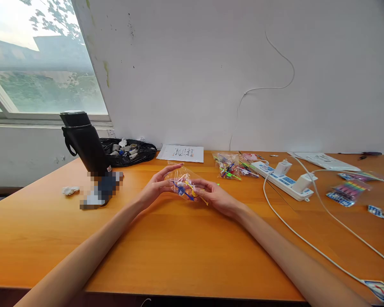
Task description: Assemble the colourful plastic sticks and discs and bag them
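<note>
I have both hands out over the middle of the table (166, 251), meeting on a small clear plastic bag (183, 181). My left hand (156, 184) pinches the bag's left side between thumb and fingers, the fingers stretched along its top edge. My right hand (216, 197) grips the right side with curled fingers. The bag sits just above the wood and holds little coloured sticks, blue and yellow ones showing through. Beyond my right hand lies a second bag of coloured sticks (228, 167), and just beside that a white power strip (283, 178) with chargers plugged in and white cables trailing toward me. Further right I see flat packets (348, 191). To my left stands a black bottle (85, 143), with a black bag (129, 152) behind it and a sheet of paper (181, 153) near the wall.
</note>
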`<state>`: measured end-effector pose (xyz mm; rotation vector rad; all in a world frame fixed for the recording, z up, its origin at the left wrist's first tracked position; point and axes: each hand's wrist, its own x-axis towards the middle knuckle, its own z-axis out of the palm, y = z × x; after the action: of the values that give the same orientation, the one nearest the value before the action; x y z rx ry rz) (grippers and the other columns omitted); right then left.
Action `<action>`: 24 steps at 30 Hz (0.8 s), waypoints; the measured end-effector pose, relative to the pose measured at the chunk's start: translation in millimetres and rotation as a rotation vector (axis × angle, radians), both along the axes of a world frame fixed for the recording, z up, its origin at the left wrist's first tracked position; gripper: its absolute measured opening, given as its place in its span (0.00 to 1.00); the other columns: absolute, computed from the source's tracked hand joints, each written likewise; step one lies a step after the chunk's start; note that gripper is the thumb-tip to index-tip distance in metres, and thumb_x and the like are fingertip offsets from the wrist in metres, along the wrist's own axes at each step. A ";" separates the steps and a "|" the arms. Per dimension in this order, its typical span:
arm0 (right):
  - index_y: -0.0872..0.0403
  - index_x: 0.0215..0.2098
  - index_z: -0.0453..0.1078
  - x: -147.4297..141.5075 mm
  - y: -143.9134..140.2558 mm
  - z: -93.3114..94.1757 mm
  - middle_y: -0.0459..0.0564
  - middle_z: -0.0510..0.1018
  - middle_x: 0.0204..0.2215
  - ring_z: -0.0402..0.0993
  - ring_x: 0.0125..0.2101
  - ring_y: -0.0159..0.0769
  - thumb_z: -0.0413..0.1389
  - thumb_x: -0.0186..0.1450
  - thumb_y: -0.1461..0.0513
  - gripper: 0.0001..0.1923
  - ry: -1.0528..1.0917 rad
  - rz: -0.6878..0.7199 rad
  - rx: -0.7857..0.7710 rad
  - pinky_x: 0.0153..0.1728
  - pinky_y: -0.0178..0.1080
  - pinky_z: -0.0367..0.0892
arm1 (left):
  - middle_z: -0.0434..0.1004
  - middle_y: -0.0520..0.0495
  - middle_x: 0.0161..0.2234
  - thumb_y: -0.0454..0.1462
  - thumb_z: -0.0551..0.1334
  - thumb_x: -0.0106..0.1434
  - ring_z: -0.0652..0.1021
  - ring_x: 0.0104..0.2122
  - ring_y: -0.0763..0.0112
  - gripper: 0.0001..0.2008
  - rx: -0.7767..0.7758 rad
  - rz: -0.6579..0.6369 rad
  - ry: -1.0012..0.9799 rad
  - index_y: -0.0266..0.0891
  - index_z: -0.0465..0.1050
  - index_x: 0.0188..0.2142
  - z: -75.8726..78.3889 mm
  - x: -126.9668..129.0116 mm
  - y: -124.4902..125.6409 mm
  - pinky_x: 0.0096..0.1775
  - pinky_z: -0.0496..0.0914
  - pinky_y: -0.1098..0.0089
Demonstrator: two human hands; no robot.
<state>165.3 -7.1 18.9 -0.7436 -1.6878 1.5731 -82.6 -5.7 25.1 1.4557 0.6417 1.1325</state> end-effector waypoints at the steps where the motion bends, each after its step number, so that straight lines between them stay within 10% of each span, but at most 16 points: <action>1: 0.52 0.55 0.74 -0.1 0.5 -1.1 0.55 0.76 0.56 0.74 0.51 0.38 0.65 0.64 0.49 0.25 0.008 -0.012 -0.017 0.51 0.40 0.69 | 0.57 0.46 0.70 0.35 0.63 0.61 0.78 0.52 0.56 0.29 -0.002 0.002 0.000 0.50 0.71 0.62 0.0 -0.3 0.3 0.49 0.77 0.60; 24: 0.53 0.46 0.77 -1.2 3.7 -7.7 0.51 0.81 0.44 0.76 0.40 0.34 0.71 0.56 0.52 0.23 0.046 -0.137 -0.110 0.42 0.36 0.68 | 0.64 0.43 0.67 0.37 0.66 0.62 0.77 0.54 0.53 0.30 -0.039 -0.010 -0.010 0.50 0.69 0.63 -1.2 -1.5 1.0 0.49 0.77 0.58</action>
<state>164.1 -3.4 11.2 -0.8540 -1.4938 1.5845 -84.1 -4.7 23.9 1.4181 0.6459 1.1133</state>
